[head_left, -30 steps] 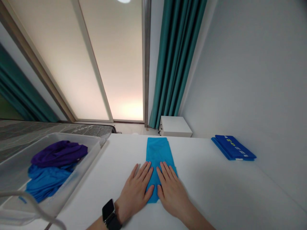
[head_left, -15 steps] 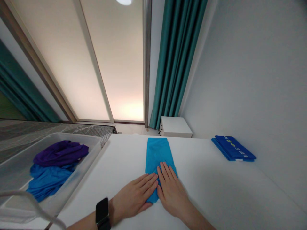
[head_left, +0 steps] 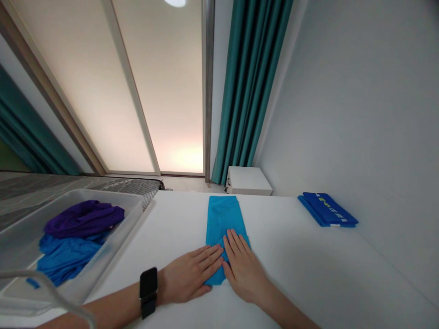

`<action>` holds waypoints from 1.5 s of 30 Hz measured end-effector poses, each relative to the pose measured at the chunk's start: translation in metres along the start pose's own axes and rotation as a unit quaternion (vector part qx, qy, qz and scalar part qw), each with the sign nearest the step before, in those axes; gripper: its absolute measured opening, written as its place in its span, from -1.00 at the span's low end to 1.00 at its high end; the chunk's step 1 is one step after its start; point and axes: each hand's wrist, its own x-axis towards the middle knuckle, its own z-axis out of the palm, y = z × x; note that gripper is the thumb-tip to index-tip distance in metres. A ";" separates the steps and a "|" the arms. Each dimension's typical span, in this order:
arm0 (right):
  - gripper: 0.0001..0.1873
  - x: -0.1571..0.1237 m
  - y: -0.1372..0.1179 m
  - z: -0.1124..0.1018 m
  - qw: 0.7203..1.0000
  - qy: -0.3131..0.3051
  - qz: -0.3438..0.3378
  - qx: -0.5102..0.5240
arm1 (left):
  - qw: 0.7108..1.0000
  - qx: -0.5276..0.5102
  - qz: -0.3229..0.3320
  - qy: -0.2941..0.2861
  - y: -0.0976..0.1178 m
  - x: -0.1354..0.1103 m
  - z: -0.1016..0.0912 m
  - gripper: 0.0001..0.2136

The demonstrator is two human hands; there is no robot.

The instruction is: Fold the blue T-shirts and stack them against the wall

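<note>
A bright blue cloth (head_left: 224, 214), folded into a long narrow strip, lies on the white table (head_left: 171, 224) and points away from me. My left hand (head_left: 194, 272) rests flat on its near left part, fingers stretched out. From the right, my right hand (head_left: 244, 269) presses flat on the same near part, its fingers extended over the fabric. The fingertips of both hands almost meet at the middle of the cloth. Part of the near end is hidden beneath them. A black watch (head_left: 148, 292) is on my left wrist.
At left stands a translucent plastic bin (head_left: 132, 219) holding a crumpled purple cloth (head_left: 85, 219) and a crumpled blue cloth (head_left: 68, 258). A folded dark blue fabric stack (head_left: 327, 210) with printed marks lies at the table's right, near the wall. A pale cable (head_left: 51, 292) crosses the lower left.
Both hands remain flat on the cloth, with little movement. My left forearm lies slightly flatter, and the whole view has shifted a little.
</note>
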 end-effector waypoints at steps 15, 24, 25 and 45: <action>-0.72 -0.043 0.007 -0.014 0.985 0.090 -0.140 0.046 | 0.995 0.068 -0.003 0.078 0.022 0.009 -0.003 -0.73; -0.78 -0.037 0.005 -0.018 0.983 0.095 -0.153 0.017 | 0.994 0.007 -0.051 0.095 0.027 0.012 0.010 -0.83; -0.77 -0.037 0.004 -0.016 0.984 0.099 -0.146 0.012 | 0.993 -0.006 -0.062 0.096 0.027 0.012 0.009 -0.81; -0.64 -0.028 0.008 -0.015 0.994 0.069 -0.050 0.064 | 0.972 -0.077 -0.156 0.161 0.028 0.020 0.013 -0.83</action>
